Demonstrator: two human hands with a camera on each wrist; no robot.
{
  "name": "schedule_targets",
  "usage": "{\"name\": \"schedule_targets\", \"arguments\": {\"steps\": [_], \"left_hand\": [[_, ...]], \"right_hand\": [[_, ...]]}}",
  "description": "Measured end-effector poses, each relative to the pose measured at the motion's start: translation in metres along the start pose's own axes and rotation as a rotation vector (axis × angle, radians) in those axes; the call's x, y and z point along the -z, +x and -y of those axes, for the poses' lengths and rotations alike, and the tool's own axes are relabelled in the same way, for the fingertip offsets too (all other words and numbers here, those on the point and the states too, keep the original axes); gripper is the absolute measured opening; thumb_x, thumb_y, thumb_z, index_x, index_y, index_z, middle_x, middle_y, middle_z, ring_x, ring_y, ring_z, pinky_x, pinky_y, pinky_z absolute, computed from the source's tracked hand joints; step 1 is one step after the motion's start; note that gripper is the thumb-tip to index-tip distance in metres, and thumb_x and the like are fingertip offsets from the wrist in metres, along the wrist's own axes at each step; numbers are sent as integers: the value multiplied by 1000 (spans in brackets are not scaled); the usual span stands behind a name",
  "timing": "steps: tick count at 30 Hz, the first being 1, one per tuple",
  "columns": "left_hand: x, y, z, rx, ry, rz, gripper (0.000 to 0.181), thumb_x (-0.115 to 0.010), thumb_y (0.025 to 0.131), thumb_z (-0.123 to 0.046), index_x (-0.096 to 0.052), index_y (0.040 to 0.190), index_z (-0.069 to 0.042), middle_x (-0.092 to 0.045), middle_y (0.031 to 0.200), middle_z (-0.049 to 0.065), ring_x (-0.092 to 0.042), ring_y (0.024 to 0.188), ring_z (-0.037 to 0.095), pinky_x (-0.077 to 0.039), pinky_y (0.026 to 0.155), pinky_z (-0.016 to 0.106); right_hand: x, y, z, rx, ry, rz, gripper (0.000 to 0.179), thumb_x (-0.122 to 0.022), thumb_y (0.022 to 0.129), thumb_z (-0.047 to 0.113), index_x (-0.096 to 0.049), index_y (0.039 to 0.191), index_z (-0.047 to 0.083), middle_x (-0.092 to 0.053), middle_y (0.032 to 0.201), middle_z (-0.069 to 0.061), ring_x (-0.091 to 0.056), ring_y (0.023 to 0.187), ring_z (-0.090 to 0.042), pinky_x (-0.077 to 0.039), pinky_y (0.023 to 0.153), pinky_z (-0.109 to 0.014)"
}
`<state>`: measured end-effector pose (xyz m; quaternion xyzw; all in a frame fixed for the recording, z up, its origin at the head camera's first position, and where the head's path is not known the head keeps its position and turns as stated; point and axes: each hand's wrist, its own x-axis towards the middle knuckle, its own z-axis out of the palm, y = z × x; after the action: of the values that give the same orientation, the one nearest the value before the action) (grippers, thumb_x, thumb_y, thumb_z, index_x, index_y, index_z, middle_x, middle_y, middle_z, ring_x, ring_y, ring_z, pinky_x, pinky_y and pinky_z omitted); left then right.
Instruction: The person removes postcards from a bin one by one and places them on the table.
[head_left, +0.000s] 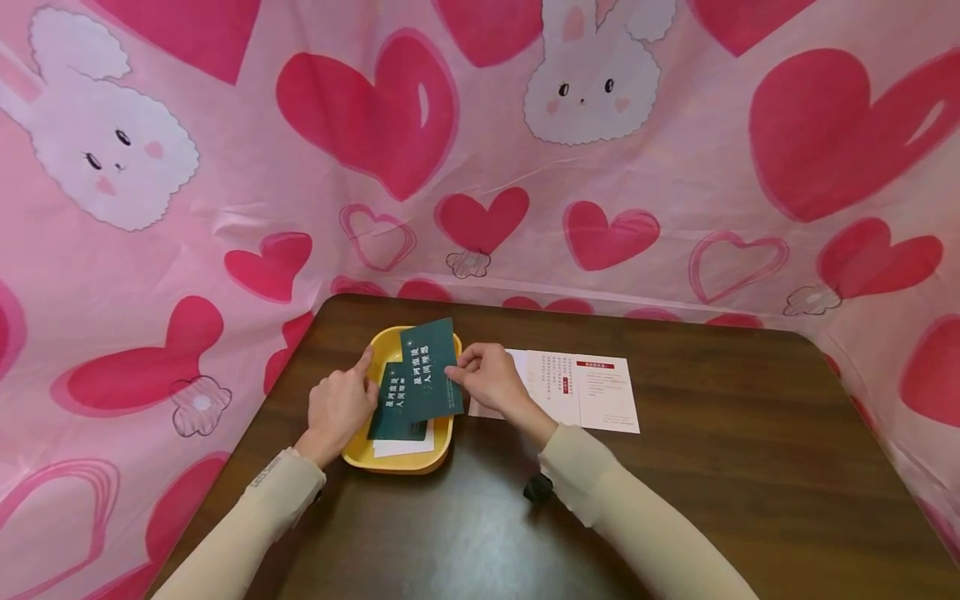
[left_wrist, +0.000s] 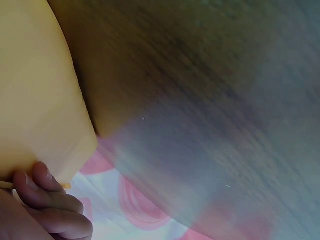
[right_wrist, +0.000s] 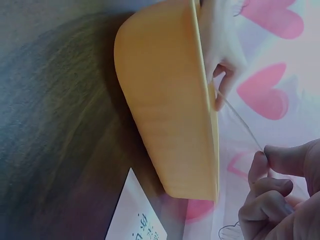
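Note:
A yellow plastic basin [head_left: 393, 467] stands on the left part of the table. My left hand [head_left: 339, 408] grips its left rim; in the left wrist view curled fingers [left_wrist: 50, 195] lie against the outer wall. Between thumb and finger, my right hand [head_left: 491, 379] pinches the right edge of a dark green card [head_left: 435, 379] with white lettering, tilted above the basin. In the right wrist view this card is seen edge-on. A second green card [head_left: 386, 421] lies in the basin, partly covered by the held one. Under it shows a white card [head_left: 408, 443].
Right of the basin, white printed cards [head_left: 609, 398] with red labels lie on the dark wooden table [head_left: 720, 467], partly behind my right hand. Pink heart-and-rabbit cloth [head_left: 480, 167] hangs around the table's back and sides. A small dark object [head_left: 537, 488] shows beside my right sleeve.

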<state>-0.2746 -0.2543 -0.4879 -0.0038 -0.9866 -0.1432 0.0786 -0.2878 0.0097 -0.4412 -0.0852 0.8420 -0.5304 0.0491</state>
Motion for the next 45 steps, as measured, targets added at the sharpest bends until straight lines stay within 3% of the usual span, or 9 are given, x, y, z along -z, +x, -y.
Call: {"name": "schedule_targets", "arguments": {"steps": [6,16,25,34,45], "left_hand": [[-2,0,1,-4,-17,-16,70,-69,99,-21,-40,162,-13,-49,58,2,-46,47,21,-46,49,31],[-2,1,2,-11,-13,-29,69,-68,99,-21,-40,161,-12,-49,58,2,-45,47,21,-47,50,32],[-3,2,2,-10,-9,-24,68,-67,99,-20,-40,161,-12,-48,58,3,-46,47,21,-46,49,31],[-4,1,1,-7,-23,-29,68,-68,99,-20,-42,161,-13,-48,58,3,-45,46,21,-45,49,32],[-2,1,2,-12,-28,-37,68,-68,98,-19,-42,161,-12,-48,58,3,-45,46,22,-45,49,33]], "right_hand": [[6,-10,-8,13,0,-40,17,-80,94,19,-71,89,5,-69,76,-4,-61,73,-21,-48,60,-29],[21,-24,-24,-59,59,-87,18,-81,94,22,-73,89,6,-70,77,-4,-59,72,-21,-44,55,-28],[34,-42,-35,-70,70,-127,19,-81,93,20,-72,89,4,-69,73,-4,-59,70,-20,-41,57,-29],[37,-54,-55,-138,97,-123,19,-81,94,21,-72,90,4,-72,79,-15,-60,69,-22,-41,57,-29],[43,-65,-71,-185,63,-126,20,-83,92,19,-72,87,4,-72,76,-11,-56,67,-18,-41,60,-31]]}}
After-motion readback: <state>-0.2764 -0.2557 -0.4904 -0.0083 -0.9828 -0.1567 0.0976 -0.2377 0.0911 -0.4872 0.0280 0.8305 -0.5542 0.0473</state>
